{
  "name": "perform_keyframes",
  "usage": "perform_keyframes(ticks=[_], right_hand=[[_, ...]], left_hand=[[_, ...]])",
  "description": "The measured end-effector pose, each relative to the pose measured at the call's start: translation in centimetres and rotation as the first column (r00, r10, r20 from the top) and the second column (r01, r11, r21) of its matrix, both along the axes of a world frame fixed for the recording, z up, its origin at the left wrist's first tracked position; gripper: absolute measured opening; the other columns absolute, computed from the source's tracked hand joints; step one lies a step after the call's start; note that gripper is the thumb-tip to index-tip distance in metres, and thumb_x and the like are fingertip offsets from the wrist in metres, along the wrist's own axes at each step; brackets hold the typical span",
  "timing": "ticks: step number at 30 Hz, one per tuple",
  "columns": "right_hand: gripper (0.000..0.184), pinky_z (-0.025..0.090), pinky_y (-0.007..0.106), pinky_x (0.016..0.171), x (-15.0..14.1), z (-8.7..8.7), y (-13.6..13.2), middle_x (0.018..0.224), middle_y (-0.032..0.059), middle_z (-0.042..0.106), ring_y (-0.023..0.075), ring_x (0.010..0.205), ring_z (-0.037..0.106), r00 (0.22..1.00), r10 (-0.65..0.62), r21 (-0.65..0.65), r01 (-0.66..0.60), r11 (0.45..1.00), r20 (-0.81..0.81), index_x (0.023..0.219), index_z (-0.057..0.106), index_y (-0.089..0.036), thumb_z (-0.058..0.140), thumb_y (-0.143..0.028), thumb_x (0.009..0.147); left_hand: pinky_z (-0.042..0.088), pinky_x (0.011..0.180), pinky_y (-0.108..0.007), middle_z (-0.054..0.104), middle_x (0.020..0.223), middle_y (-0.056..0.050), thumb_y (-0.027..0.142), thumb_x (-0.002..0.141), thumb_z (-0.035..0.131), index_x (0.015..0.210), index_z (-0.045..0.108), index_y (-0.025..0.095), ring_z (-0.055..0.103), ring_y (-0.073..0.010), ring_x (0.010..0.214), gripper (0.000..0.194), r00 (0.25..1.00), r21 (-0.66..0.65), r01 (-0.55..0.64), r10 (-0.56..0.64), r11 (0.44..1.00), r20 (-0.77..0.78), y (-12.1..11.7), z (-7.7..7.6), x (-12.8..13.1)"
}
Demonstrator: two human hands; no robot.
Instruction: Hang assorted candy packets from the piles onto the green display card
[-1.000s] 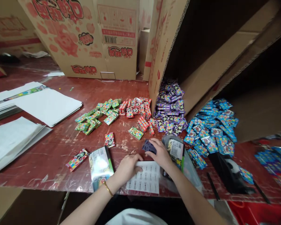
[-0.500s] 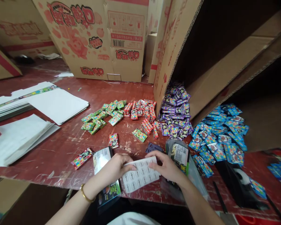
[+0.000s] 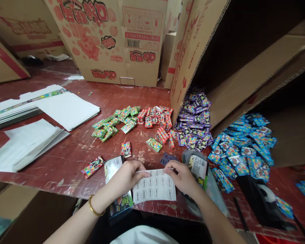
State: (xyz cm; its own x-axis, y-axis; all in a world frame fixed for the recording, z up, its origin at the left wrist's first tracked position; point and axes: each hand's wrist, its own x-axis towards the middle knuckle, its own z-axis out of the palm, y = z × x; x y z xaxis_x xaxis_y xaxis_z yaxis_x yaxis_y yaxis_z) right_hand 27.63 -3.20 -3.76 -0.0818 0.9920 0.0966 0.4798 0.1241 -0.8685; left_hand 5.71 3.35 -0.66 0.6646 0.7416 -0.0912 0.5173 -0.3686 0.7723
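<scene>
A white sheet of round printed stickers (image 3: 154, 187) is stretched between my two hands, above the front edge of the table. My left hand (image 3: 130, 175) pinches its upper left part between thumb and fingers. At the upper right edge, my right hand (image 3: 182, 177) pinches the same sheet. Partly under my left forearm lies a black and green printed packet (image 3: 114, 165) with a label. Another such packet (image 3: 198, 169) lies on clear plastic by my right wrist, partly covered by it. A dark purple plastic piece (image 3: 168, 158) rests just beyond my right hand.
Green (image 3: 107, 124), red (image 3: 154, 117), purple (image 3: 194, 118) and blue (image 3: 240, 149) small packets lie in piles. Cardboard boxes (image 3: 142, 30) stand behind. Paper stacks (image 3: 73, 110) lie left. A black tape dispenser (image 3: 259, 203) sits at the right front.
The sticker sheet has turned from a slant to nearly level, its right side lowered. Both hands keep hold of it. The whole view has shifted slightly.
</scene>
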Motion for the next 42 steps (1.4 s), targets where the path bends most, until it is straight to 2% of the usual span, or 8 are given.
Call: perform_keyframes(ticks=[7, 10, 15, 22, 25, 30, 37, 42], right_hand=[[0.030, 0.035, 0.026, 0.059, 0.0, -0.9, -0.1, 0.063, 0.0000, 0.048, 0.0149, 0.062, 0.048, 0.992, -0.058, 0.132, 0.043, 0.990, 0.110, 0.065, 0.049, -0.020, 0.039, -0.028, 0.092], [0.032, 0.034, 0.025, 0.057, 0.0, -1.0, -0.1, 0.060, -0.0013, 0.044, 0.0139, 0.058, 0.045, 0.998, -0.052, 0.086, 0.050, 0.995, 0.031, 0.062, 0.047, -0.020, 0.039, -0.031, 0.092], [0.018, 0.039, 0.023, 0.061, 0.2, -0.6, -0.4, 0.068, -0.0004, 0.053, 0.0145, 0.065, 0.052, 0.987, -0.051, 0.005, 0.053, 0.999, -0.150, 0.070, 0.053, -0.019, 0.052, -0.029, 0.085], [0.033, 0.032, 0.024, 0.055, 0.0, -1.1, -0.5, 0.057, -0.0031, 0.041, 0.0130, 0.055, 0.043, 0.991, -0.132, 0.127, 0.127, 0.984, 0.034, 0.059, 0.043, -0.020, 0.041, -0.031, 0.090], [0.037, 0.031, 0.024, 0.053, 0.0, -1.4, -0.6, 0.055, -0.0038, 0.036, 0.0125, 0.053, 0.040, 0.991, -0.133, 0.092, 0.131, 0.987, 0.022, 0.057, 0.038, -0.020, 0.038, -0.033, 0.091], [0.022, 0.039, 0.024, 0.063, 0.4, -1.4, -0.8, 0.069, -0.0006, 0.051, 0.0148, 0.068, 0.050, 0.994, -0.034, -0.006, 0.033, 0.999, -0.108, 0.071, 0.051, -0.019, 0.049, -0.034, 0.087], [0.038, 0.032, 0.025, 0.054, 0.3, -2.0, -0.9, 0.055, -0.0031, 0.039, 0.0133, 0.055, 0.042, 0.996, -0.077, 0.021, 0.076, 0.997, 0.036, 0.055, 0.042, -0.019, 0.043, -0.036, 0.090], [0.028, 0.037, 0.024, 0.059, 0.4, -2.1, -0.7, 0.064, -0.0015, 0.049, 0.0145, 0.063, 0.048, 0.992, -0.038, -0.069, 0.030, 0.997, -0.119, 0.065, 0.050, -0.019, 0.049, -0.037, 0.087]], left_hand=[[0.033, 0.049, -0.022, 0.054, 0.055, 0.002, 0.044, 0.085, 0.052, 0.066, 0.057, 0.017, 0.049, -0.0131, 0.051, 0.033, 0.996, -0.027, -0.091, 0.092, 0.995, 0.007, -0.3, -0.4, -0.2], [0.032, 0.048, -0.021, 0.053, 0.054, 0.003, 0.045, 0.083, 0.053, 0.064, 0.057, 0.016, 0.047, -0.0124, 0.051, 0.035, 0.994, -0.059, -0.106, 0.107, 0.993, 0.015, -0.1, -0.4, -0.4], [0.036, 0.050, -0.020, 0.061, 0.060, 0.000, 0.045, 0.077, 0.061, 0.067, 0.062, 0.015, 0.052, -0.0135, 0.056, 0.031, 0.991, -0.148, -0.118, 0.125, 0.982, 0.041, 0.1, -0.2, -1.0], [0.036, 0.051, -0.021, 0.063, 0.061, -0.001, 0.043, 0.078, 0.060, 0.067, 0.062, 0.015, 0.054, -0.0145, 0.057, 0.031, 0.987, -0.150, -0.150, 0.156, 0.977, 0.033, -0.5, -0.1, -1.3], [0.035, 0.050, -0.022, 0.062, 0.061, -0.001, 0.045, 0.077, 0.060, 0.067, 0.062, 0.014, 0.053, -0.0150, 0.057, 0.033, 0.987, -0.142, -0.154, 0.157, 0.978, 0.013, -0.6, -0.2, -1.2], [0.035, 0.050, -0.022, 0.061, 0.062, -0.001, 0.045, 0.078, 0.060, 0.067, 0.061, 0.014, 0.052, -0.0149, 0.057, 0.032, 0.987, -0.139, -0.153, 0.157, 0.978, 0.017, -0.4, -0.5, -1.1], [0.030, 0.047, -0.021, 0.052, 0.054, 0.004, 0.045, 0.077, 0.061, 0.064, 0.060, 0.015, 0.045, -0.0116, 0.051, 0.032, 0.993, -0.191, -0.110, 0.117, 0.975, 0.023, 0.0, -1.6, -1.6], [0.032, 0.050, -0.021, 0.054, 0.057, 0.003, 0.044, 0.075, 0.065, 0.066, 0.062, 0.015, 0.045, -0.0113, 0.054, 0.030, 0.987, -0.245, -0.119, 0.141, 0.962, 0.076, 0.2, -1.3, -2.0]])
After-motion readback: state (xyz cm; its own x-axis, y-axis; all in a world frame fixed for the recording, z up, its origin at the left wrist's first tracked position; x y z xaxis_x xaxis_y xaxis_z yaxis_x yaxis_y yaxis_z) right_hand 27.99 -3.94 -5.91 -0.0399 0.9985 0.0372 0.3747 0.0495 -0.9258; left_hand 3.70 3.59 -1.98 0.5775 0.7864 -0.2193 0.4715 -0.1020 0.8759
